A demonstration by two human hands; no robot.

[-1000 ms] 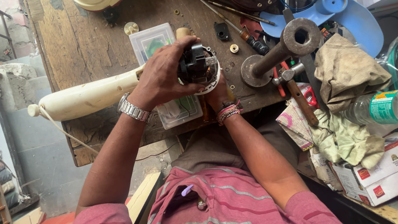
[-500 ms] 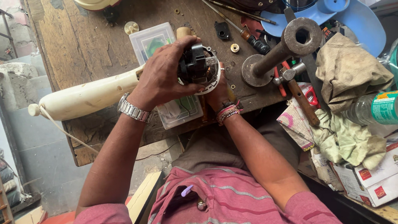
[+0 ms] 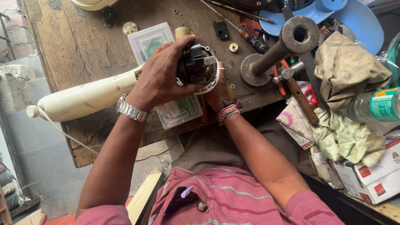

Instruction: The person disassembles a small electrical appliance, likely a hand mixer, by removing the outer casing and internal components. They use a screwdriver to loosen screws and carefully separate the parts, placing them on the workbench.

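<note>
Motor assembly [image 3: 198,67] gripped from above by left hand [image 3: 161,76], supported beneath by right hand [image 3: 218,91], fingers closed; casing open, screwdrivers [image 3: 228,15] unused.

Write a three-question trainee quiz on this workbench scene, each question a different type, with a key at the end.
1. True or false: the left hand grips the round fan motor from above.
2. Multiple choice: what lies flat on the wooden bench directly under the motor? A) a clear plastic box B) a red toolbox C) a glass jar
3. Fill in: the blue fan blade lies at the bench's far ______ side, as the person sees it.

Key
1. True; the right hand supports it from the near side.
2. A
3. right
</note>
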